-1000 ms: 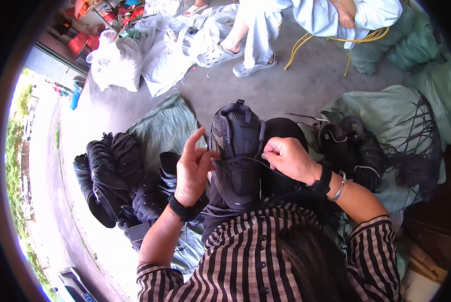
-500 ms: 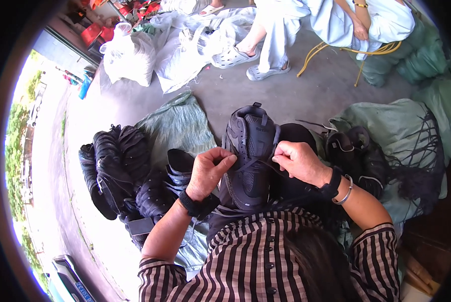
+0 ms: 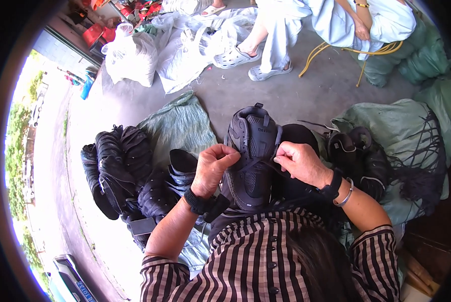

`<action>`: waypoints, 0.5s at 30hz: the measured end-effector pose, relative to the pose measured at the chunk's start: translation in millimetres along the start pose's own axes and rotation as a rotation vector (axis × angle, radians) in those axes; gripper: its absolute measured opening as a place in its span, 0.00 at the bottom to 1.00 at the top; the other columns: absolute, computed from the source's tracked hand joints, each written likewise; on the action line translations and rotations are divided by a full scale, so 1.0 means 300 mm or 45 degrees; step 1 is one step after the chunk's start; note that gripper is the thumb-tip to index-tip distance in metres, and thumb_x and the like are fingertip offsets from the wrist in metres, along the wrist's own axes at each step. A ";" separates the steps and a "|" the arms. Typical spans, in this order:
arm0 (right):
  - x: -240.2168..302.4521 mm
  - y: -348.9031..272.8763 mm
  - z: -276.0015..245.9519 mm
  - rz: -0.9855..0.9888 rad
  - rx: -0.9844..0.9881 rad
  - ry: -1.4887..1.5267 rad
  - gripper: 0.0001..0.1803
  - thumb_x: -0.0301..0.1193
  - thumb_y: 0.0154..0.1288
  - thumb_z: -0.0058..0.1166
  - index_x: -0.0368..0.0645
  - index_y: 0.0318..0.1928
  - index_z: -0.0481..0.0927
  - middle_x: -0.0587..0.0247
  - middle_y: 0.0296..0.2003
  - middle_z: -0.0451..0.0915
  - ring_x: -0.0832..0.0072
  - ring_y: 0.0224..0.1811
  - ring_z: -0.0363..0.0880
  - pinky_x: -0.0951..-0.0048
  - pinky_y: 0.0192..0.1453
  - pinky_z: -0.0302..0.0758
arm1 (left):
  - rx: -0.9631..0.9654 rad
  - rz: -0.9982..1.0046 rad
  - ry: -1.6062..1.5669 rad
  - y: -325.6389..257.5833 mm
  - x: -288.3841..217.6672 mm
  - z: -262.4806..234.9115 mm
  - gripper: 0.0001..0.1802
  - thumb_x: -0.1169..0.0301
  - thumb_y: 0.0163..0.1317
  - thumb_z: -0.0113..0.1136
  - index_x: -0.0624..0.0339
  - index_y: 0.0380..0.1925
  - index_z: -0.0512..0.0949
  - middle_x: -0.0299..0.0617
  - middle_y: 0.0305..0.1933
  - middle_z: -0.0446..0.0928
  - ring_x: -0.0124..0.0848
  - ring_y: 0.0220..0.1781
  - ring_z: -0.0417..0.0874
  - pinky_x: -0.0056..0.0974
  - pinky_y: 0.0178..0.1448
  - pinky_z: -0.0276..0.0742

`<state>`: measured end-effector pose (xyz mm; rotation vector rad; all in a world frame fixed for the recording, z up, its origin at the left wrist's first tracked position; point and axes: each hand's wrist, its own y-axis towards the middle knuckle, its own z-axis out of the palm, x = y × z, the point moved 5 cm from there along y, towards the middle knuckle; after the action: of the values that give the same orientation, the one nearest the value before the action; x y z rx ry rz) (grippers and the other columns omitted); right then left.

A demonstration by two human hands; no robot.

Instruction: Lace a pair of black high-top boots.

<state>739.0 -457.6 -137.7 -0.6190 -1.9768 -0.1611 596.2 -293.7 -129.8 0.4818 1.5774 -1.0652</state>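
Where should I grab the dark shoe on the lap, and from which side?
Probably the heel collar, from the far side: the dark shoe has its toe toward the striped shirt, and left hand and right hand flank its laces.

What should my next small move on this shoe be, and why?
Perhaps thread the lace one row higher: your left hand and right hand are pinched at opposite sides of the shoe, with no lace crossing its upper tongue.
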 end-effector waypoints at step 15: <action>0.104 -0.004 -0.035 -0.531 -0.237 -0.529 0.07 0.27 0.53 0.61 0.42 0.31 0.75 0.63 0.26 0.75 0.70 0.26 0.77 0.71 0.30 0.72 | 0.003 0.691 1.503 0.028 -0.211 0.083 0.06 0.74 0.43 0.61 0.53 0.25 0.77 0.39 0.35 0.78 0.38 0.42 0.79 0.40 0.43 0.75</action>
<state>735.8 -451.4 -105.4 -0.3658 -2.4993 -0.5108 635.3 -295.5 -73.6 1.6301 2.2077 -0.3018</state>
